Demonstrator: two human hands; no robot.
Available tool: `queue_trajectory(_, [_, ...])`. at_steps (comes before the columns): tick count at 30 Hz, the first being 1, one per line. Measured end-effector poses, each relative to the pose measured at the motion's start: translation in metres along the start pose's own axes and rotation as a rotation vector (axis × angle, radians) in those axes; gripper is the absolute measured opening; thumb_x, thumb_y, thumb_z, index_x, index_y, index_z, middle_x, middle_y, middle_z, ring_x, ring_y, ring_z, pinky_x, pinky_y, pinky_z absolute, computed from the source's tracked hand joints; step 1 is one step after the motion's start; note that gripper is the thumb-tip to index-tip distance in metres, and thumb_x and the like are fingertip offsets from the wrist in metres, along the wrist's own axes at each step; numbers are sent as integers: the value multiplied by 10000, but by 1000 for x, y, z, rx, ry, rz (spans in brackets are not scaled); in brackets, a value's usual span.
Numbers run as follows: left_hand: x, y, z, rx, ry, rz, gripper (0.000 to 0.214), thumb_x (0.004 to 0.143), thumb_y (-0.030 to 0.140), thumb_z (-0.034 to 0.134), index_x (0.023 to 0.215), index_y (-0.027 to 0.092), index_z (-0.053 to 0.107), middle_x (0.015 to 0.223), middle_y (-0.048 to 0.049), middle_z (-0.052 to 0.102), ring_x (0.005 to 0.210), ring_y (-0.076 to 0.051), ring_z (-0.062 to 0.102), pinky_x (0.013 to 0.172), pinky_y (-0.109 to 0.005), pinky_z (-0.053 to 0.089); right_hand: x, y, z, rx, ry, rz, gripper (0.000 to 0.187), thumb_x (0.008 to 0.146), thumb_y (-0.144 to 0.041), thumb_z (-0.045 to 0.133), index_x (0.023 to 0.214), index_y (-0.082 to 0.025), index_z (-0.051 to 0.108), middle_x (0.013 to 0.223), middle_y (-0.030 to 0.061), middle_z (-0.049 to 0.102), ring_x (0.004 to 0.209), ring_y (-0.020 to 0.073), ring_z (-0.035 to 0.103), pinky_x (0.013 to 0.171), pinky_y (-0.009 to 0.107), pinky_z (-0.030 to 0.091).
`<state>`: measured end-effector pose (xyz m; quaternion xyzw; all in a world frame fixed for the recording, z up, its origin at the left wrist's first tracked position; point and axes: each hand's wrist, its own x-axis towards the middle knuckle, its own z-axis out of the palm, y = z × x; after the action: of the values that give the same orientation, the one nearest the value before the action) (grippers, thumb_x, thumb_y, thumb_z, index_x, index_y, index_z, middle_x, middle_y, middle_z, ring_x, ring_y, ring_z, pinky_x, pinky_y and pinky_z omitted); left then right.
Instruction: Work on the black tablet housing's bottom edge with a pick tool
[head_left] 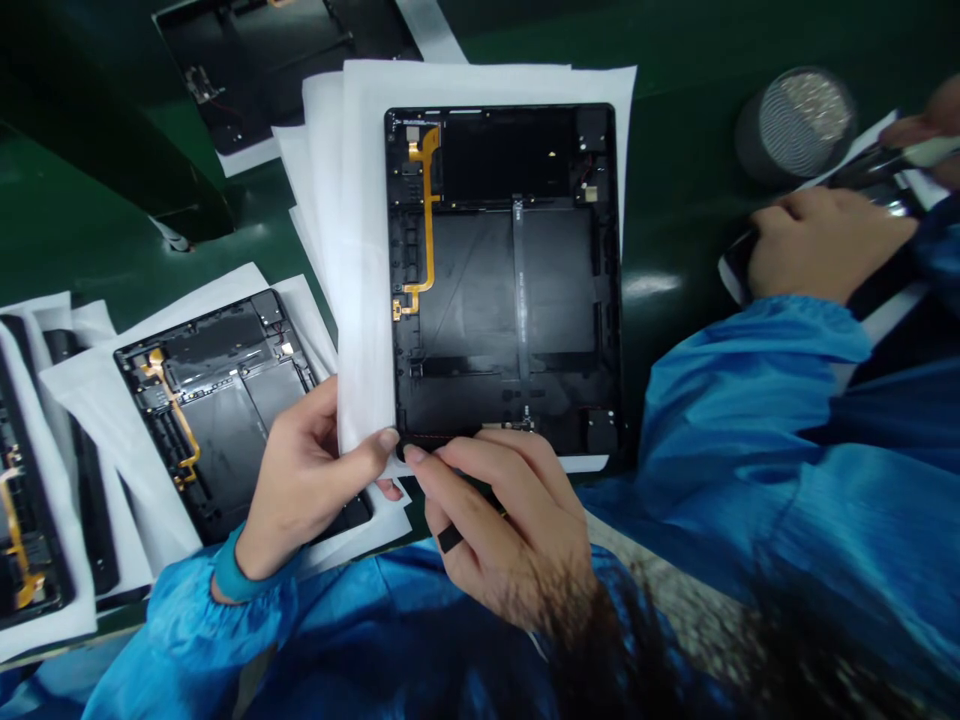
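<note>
An open black tablet housing (pixel 510 280) with an orange flex cable (pixel 427 220) lies on a stack of white paper sheets (pixel 360 250) in front of me. My left hand (pixel 300 490) pinches the lower left corner of the top sheet, thumb on top. My right hand (pixel 502 520) is closed beside it, fingertips pressed on the housing's lower left corner; a black band circles one finger. What the fingers pinch there, if anything, is too small to make out.
More open housings on paper lie at the left (pixel 217 400), far left (pixel 22 520) and top (pixel 277 60) of the green belt (pixel 675 230). At the right a co-worker's hand (pixel 817 240) in a blue sleeve holds a device near a round metal mesh object (pixel 799 125).
</note>
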<state>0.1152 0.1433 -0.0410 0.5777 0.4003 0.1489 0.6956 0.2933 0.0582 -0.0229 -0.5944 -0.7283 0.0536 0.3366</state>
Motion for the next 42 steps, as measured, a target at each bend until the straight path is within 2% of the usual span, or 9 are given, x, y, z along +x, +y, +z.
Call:
queue_trajectory(3, [2,4,2,60,34,-73,698,1020,403,111,546,22,454,1253,182,607,1174,-348,559,498,-330,476,0,1,1,3,1,-3,359,828,-101,591,1167,-170,690,991,51,699,933,227,632,863,414,624])
queue_trajectory(6, [3,6,4,77,45,-96,716,1004,398,60,577,33,503,1256,165,606,1179,-358,546,484,-300,468,-1,2,1,-4,8,-20,359,826,-114,593,1167,-161,694,993,56,701,937,230,624,863,416,624])
queue_trajectory(16, [1,8,9,35,235,64,713,1008,299,12,811,133,677,1222,170,635,1065,-285,638,463,-241,477,5,-4,1,-4,17,-1,340,804,-63,617,1123,-147,694,960,60,687,915,212,610,847,384,615])
queue_trajectory(21, [0,7,6,55,108,24,678,1004,305,38,775,112,646,1257,138,622,1085,-311,629,492,-272,518,2,-2,-2,4,13,-18,393,785,-82,607,1163,-150,690,996,64,688,940,221,630,845,390,628])
queue_trajectory(25, [0,8,3,49,161,4,556,1030,414,239,801,124,654,1088,122,690,1019,-296,671,468,-239,516,2,0,-4,10,13,-33,407,757,-85,608,1150,-132,707,991,69,678,929,217,628,839,371,623])
queue_trajectory(31, [2,13,2,-80,162,68,674,1042,325,97,671,113,619,777,114,690,837,-220,717,431,-203,469,4,-1,-5,-2,0,-31,443,730,-95,643,1166,-140,709,989,68,679,930,223,643,874,355,614])
queue_trajectory(36, [4,18,4,-175,220,-10,620,1063,329,137,827,160,685,657,137,649,549,-108,653,426,-211,453,4,-1,-5,-11,-5,-7,433,754,-91,607,1169,-159,708,969,64,685,928,229,635,824,382,627])
queue_trajectory(39, [4,18,3,-181,210,-56,706,1065,406,81,793,151,681,679,122,659,645,-149,691,432,-222,458,6,-1,-7,-5,-29,-11,441,756,-61,597,1177,-136,705,965,67,672,925,219,617,817,382,624])
queue_trajectory(42, [4,19,3,-174,217,-80,633,1061,486,189,841,151,679,663,118,644,727,-196,707,439,-226,473,11,-4,-12,26,-46,-11,418,759,-31,602,1158,-104,705,946,75,668,915,206,609,828,376,614])
